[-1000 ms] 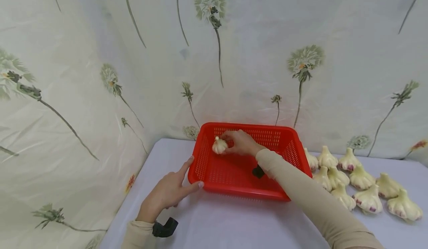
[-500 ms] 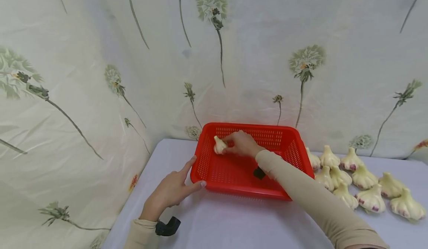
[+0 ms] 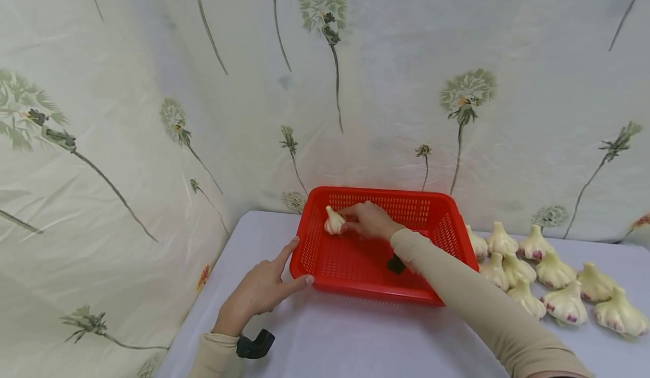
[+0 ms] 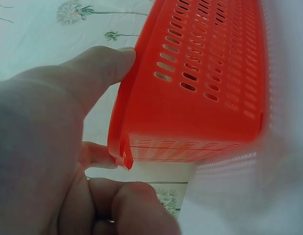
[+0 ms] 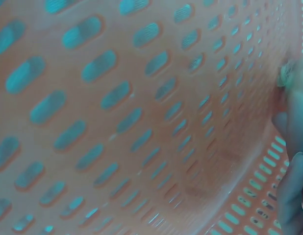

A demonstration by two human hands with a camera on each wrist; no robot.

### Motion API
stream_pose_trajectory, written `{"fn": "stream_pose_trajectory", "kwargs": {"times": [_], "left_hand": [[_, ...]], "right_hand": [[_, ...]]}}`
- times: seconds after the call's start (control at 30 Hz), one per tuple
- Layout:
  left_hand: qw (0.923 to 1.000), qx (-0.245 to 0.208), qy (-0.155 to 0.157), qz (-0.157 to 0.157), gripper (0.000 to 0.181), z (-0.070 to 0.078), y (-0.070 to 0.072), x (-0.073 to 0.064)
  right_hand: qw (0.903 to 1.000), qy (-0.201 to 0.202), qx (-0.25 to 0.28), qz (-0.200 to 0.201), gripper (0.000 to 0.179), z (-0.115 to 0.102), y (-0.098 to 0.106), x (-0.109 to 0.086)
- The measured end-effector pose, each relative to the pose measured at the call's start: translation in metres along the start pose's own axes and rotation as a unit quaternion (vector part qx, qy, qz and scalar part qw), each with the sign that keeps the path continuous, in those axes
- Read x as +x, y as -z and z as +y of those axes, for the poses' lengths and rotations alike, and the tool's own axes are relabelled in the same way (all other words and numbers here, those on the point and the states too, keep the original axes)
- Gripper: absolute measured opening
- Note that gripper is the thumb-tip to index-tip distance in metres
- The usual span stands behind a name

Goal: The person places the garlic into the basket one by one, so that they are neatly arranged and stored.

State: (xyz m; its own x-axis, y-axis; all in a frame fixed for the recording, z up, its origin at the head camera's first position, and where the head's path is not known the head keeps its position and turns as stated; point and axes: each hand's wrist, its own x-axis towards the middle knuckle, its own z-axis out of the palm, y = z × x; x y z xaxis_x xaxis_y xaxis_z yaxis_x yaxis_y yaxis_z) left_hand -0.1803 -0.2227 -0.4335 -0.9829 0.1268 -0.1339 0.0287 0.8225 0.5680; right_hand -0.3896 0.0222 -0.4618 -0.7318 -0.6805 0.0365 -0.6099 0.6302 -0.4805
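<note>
A red perforated plastic basket (image 3: pixel 378 297) stands on the table. My left hand (image 3: pixel 259 290) lies at its near left corner, thumb and index finger spread and touching the rim; in the left wrist view the thumb (image 4: pixel 105 63) is straight against the edge and other fingers bend loosely. Reaching into the basket, my right hand (image 3: pixel 373 220) pinches a pale garlic bulb (image 3: pixel 333 223) on its right side, near the left end wall. The bulb is upright, stem up. In the right wrist view only part of the right hand (image 5: pixel 294 142) shows at the edge, beside a sliver of the bulb.
Several garlic bulbs (image 3: pixel 553 271) lie grouped on the white tablecloth (image 3: pixel 350 344) to the right of the basket. A floral curtain (image 3: pixel 376 96) hangs behind the table and along its left side. The right sleeve (image 3: pixel 472 293) crosses over the basket's near right corner.
Over the last second the bulb has turned a little inside the basket, and my right hand has shifted slightly to the right and down. My left hand keeps its place on the rim.
</note>
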Motion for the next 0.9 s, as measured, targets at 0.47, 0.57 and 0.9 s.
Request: {"fn": "stream_pose_trajectory", "kwargs": {"times": [0.47, 0.57, 0.9], "left_hand": [[1.0, 0.002, -0.007, 0.004, 0.093, 0.001, 0.002, 0.002], [1.0, -0.003, -0.004, -0.001, 0.093, 0.002, 0.001, 0.002], [1.0, -0.007, 0.001, -0.005, 0.092, -0.001, -0.001, -0.002]], "right_hand": [[0.9998, -0.007, 0.014, -0.009, 0.058, -0.002, 0.004, 0.002], [0.9997, -0.02, 0.012, -0.007, 0.061, -0.004, 0.006, 0.001], [1.0, -0.004, -0.006, -0.006, 0.062, -0.018, 0.022, -0.013]]}}
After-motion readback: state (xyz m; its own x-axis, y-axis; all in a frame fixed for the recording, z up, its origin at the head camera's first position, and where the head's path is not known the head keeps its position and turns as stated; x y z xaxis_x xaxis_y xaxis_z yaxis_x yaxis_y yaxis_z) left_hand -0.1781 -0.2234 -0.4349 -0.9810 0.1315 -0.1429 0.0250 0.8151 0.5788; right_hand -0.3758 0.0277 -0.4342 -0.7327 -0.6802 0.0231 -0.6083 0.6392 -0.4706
